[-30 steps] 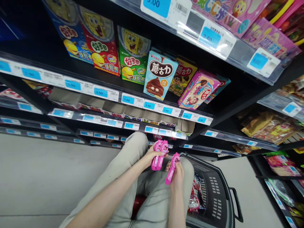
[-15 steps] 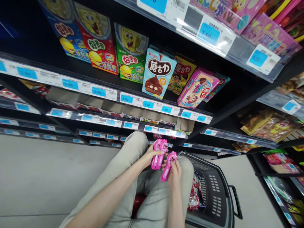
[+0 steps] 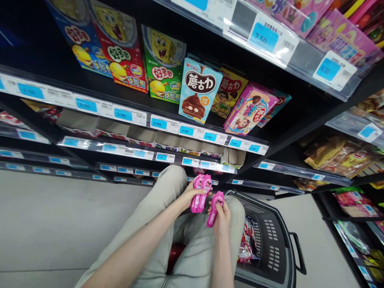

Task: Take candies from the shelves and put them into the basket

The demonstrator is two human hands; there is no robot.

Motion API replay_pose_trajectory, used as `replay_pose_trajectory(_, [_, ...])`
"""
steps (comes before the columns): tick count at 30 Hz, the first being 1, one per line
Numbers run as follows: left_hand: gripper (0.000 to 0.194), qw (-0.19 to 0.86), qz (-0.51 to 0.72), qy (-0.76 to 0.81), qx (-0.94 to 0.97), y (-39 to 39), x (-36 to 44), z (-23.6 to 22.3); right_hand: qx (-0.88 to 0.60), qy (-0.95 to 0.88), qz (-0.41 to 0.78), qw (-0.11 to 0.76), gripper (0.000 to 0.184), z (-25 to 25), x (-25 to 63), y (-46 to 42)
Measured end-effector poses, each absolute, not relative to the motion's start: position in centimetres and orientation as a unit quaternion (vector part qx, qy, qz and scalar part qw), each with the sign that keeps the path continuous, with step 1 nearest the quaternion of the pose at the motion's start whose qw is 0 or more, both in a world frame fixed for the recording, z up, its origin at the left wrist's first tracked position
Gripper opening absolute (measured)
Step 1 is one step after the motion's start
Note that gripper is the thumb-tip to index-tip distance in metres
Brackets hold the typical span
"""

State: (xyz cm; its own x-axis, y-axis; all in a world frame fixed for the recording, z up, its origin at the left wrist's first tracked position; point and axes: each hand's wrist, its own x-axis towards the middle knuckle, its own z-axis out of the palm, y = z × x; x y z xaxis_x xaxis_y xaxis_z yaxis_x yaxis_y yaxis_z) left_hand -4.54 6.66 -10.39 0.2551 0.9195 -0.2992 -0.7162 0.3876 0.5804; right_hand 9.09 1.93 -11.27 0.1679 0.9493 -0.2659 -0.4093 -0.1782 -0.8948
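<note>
Two pink, round-topped packages with narrow handles point(image 3: 198, 202), probably wrapped lollipops, lie side by side in my left hand point(image 3: 189, 196), its thumb across them. My right hand point(image 3: 222, 218) grips a single matching pink package point(image 3: 212, 216), tilted, thumb pressed near its round end. Both hands are held over my knees, a small gap between the packages. Small print on the wrappers is too fine to read.
A dark shopping basket point(image 3: 277, 224) with shiny snack bags point(image 3: 247, 244) stands at my right knee. Ahead, a shelf edge with price tags point(image 3: 162, 123) carries cartoon snack boxes point(image 3: 199, 92). Lower down are open cardboard trays point(image 3: 168, 141). Bagged snacks point(image 3: 339, 154) sit on the right.
My right hand has shifted slightly left and its package stands a little closer to the left hand's pair. The left hand keeps its hold. The view has drifted slightly.
</note>
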Motion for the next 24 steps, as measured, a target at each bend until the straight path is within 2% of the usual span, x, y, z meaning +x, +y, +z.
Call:
replay_pose_trajectory(4, [0.041,0.776,0.531,0.293,0.173,6.69,-4.46,-10.71,-0.485,-0.251,0.588,0.597,0.024,-11.06,9.03,1.98])
replay_pose_trajectory(10, [0.033,0.774,0.532,0.29,0.183,6.72,-4.33,-11.34,-0.474,-0.23,0.585,0.617,0.026,-11.05,9.07,2.23])
replay_pose_trajectory(24, [0.037,0.777,0.523,0.298,0.187,6.64,-4.35,-11.08,-0.474,-0.215,0.593,0.614,0.029,-10.92,9.22,2.21])
